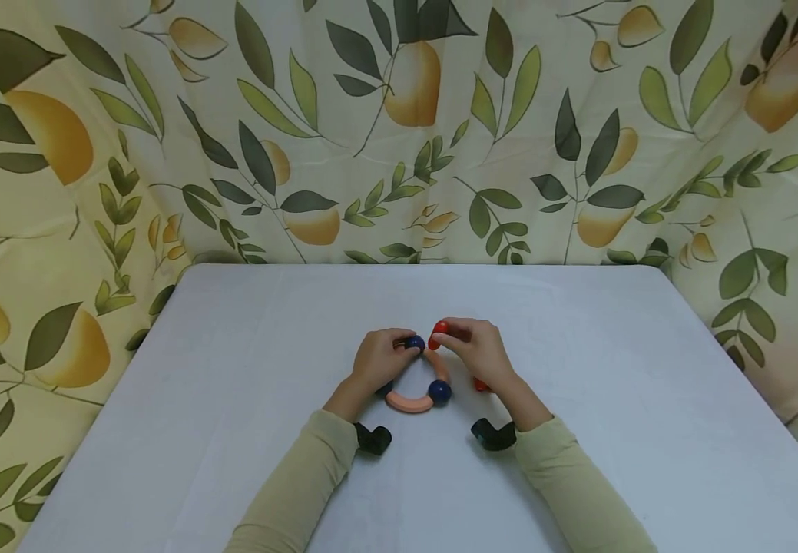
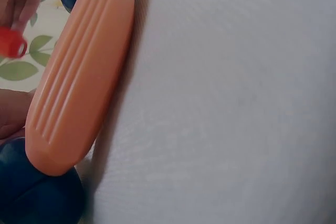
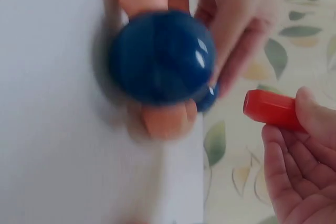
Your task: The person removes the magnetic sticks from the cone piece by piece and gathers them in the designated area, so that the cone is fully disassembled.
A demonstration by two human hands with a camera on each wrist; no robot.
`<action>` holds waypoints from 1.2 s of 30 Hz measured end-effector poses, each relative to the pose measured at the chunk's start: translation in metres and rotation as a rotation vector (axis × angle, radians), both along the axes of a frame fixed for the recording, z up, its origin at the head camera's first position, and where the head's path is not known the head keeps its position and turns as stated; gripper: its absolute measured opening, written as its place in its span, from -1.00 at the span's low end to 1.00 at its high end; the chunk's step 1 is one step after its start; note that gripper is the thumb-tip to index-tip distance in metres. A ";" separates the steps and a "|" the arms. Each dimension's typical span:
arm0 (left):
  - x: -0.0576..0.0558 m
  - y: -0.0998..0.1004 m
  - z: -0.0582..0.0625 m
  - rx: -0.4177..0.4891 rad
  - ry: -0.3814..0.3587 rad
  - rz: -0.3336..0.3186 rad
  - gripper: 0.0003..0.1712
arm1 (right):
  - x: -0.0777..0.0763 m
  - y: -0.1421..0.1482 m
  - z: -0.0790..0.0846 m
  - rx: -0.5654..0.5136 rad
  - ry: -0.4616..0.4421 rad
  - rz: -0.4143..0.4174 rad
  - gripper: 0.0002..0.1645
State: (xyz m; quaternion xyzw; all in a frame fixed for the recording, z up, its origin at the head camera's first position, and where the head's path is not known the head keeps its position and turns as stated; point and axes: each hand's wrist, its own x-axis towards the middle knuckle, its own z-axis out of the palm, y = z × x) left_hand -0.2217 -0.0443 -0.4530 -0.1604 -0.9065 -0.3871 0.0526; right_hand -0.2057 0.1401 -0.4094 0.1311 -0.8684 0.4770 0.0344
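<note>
On the table lies a ring of toy building pieces: dark blue balls [image 1: 439, 392] joined by peach curved rods [image 1: 408, 403]. My left hand [image 1: 374, 359] grips the blue ball [image 1: 415, 343] at the ring's far side. Just right of that ball, my right hand [image 1: 478, 346] pinches a short red rod [image 1: 438, 335] between thumb and fingers. In the right wrist view the red rod [image 3: 270, 109] points its hollow end toward the ring, apart from it. Another blue ball [image 1: 385, 389] is partly hidden below my left hand.
A second red piece [image 1: 481, 385] lies on the white table [image 1: 578, 330] beside my right wrist, partly covered by it. Black wrist cameras [image 1: 374, 440] sit at both cuffs. A leaf-and-fruit patterned cloth [image 1: 385, 184] hangs behind the table.
</note>
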 end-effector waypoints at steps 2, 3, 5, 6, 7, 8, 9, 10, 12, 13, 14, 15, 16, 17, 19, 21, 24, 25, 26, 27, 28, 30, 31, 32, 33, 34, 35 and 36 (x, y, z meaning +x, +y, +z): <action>0.001 0.000 0.000 0.000 -0.011 0.012 -0.67 | 0.001 0.008 0.002 0.011 -0.023 -0.011 -0.64; 0.001 -0.001 0.000 0.004 -0.014 0.015 -0.67 | 0.001 0.012 0.002 0.016 -0.039 -0.014 -0.63; 0.002 -0.001 0.000 0.010 -0.013 0.020 -0.67 | 0.003 0.021 0.003 0.020 -0.076 -0.022 -0.62; 0.002 -0.002 0.000 0.010 -0.010 0.021 -0.67 | 0.004 0.025 0.003 0.027 -0.095 -0.030 -0.61; 0.003 -0.002 0.001 0.012 -0.007 0.021 -0.67 | 0.005 0.030 0.003 0.029 -0.112 -0.037 -0.60; 0.003 -0.002 0.000 0.013 -0.005 0.021 -0.67 | 0.007 0.035 0.004 0.031 -0.125 -0.043 -0.59; 0.004 -0.002 0.000 0.014 -0.005 0.022 -0.68 | 0.008 0.040 0.004 0.026 -0.134 -0.050 -0.58; 0.004 -0.002 0.000 0.013 -0.005 0.023 -0.68 | 0.009 0.045 0.004 0.025 -0.142 -0.060 -0.57; 0.004 -0.002 0.000 0.018 -0.009 0.028 -0.68 | 0.011 0.057 0.004 0.025 -0.150 -0.078 -0.54; 0.004 -0.001 -0.001 0.021 -0.012 0.032 -0.67 | 0.012 0.062 0.004 0.018 -0.150 -0.085 -0.52; 0.004 -0.001 -0.001 0.024 -0.016 0.035 -0.67 | 0.013 0.068 0.003 0.016 -0.153 -0.092 -0.51; 0.005 -0.001 -0.001 0.027 -0.020 0.036 -0.67 | 0.014 0.073 0.003 0.019 -0.155 -0.101 -0.50; 0.005 0.000 0.000 0.030 -0.020 0.039 -0.67 | 0.015 0.078 0.002 0.022 -0.165 -0.110 -0.49; 0.005 0.000 0.000 0.032 -0.020 0.040 -0.67 | 0.016 0.082 0.001 0.024 -0.175 -0.116 -0.49; 0.006 0.000 0.000 0.033 -0.019 0.043 -0.67 | 0.019 0.089 -0.001 0.033 -0.197 -0.128 -0.48; 0.006 0.001 0.000 0.034 -0.017 0.042 -0.67 | 0.022 0.094 -0.003 0.051 -0.219 -0.127 -0.46; 0.006 0.001 -0.001 0.034 -0.018 0.042 -0.67 | 0.024 0.100 -0.007 0.063 -0.238 -0.121 -0.44; 0.006 0.002 -0.001 0.034 -0.019 0.043 -0.67 | 0.025 0.102 -0.008 0.070 -0.242 -0.118 -0.44; 0.006 0.002 -0.001 0.034 -0.019 0.043 -0.67 | 0.026 0.103 -0.008 0.074 -0.245 -0.112 -0.44; 0.006 0.002 -0.001 0.035 -0.019 0.043 -0.67 | 0.026 0.104 -0.009 0.078 -0.250 -0.109 -0.44; 0.006 0.002 -0.001 0.036 -0.019 0.045 -0.67 | 0.027 0.105 -0.010 0.083 -0.258 -0.108 -0.45; 0.006 0.003 -0.001 0.037 -0.014 0.044 -0.67 | 0.027 0.107 -0.011 0.093 -0.278 -0.109 -0.45; 0.006 0.003 -0.001 0.040 -0.013 0.043 -0.67 | 0.027 0.107 -0.012 0.096 -0.292 -0.108 -0.45; 0.006 0.003 -0.001 0.041 -0.010 0.043 -0.67 | 0.027 0.107 -0.012 0.098 -0.305 -0.108 -0.45; 0.006 0.003 -0.002 0.044 -0.005 0.042 -0.67 | 0.028 0.107 -0.013 0.101 -0.322 -0.109 -0.45; 0.006 0.003 -0.002 0.045 -0.002 0.043 -0.67 | 0.028 0.107 -0.013 0.104 -0.340 -0.106 -0.45; 0.006 0.003 -0.002 0.043 0.002 0.043 -0.67 | 0.028 0.107 -0.014 0.104 -0.358 -0.102 -0.46; 0.006 0.002 -0.003 0.043 0.005 0.044 -0.67 | 0.028 0.106 -0.014 0.104 -0.374 -0.096 -0.46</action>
